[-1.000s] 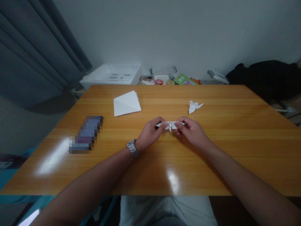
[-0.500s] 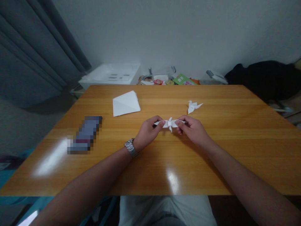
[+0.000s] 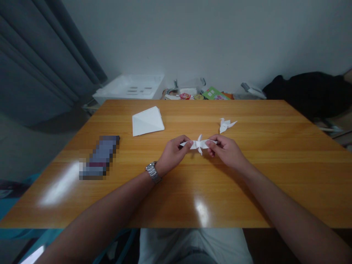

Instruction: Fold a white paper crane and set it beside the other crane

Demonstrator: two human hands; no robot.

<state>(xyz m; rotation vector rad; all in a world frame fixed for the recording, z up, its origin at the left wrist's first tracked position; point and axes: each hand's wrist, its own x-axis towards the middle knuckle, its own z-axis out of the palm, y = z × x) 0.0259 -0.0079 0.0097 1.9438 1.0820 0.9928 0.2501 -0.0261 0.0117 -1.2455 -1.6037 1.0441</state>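
A white origami crane is stretched between my two hands, just over the table. My left hand, with a metal watch on the wrist, pinches one wing between thumb and fingers. The opposite wing is pinched by my right hand. Two narrow points stick out of the crane's middle, one away from me and one toward me. Beyond my right hand, a second white paper crane stands on the table. The wing tips are partly hidden by my fingers.
White paper sheets lie at the back left of the wooden table. A pixelated, dark flat object rests at the left. Behind the far edge are a white plastic tray, a green packet and a black cloth.
The crane's far point stands out a little longer, and its middle looks slightly flatter. Both hands keep their grip in nearly the same place.
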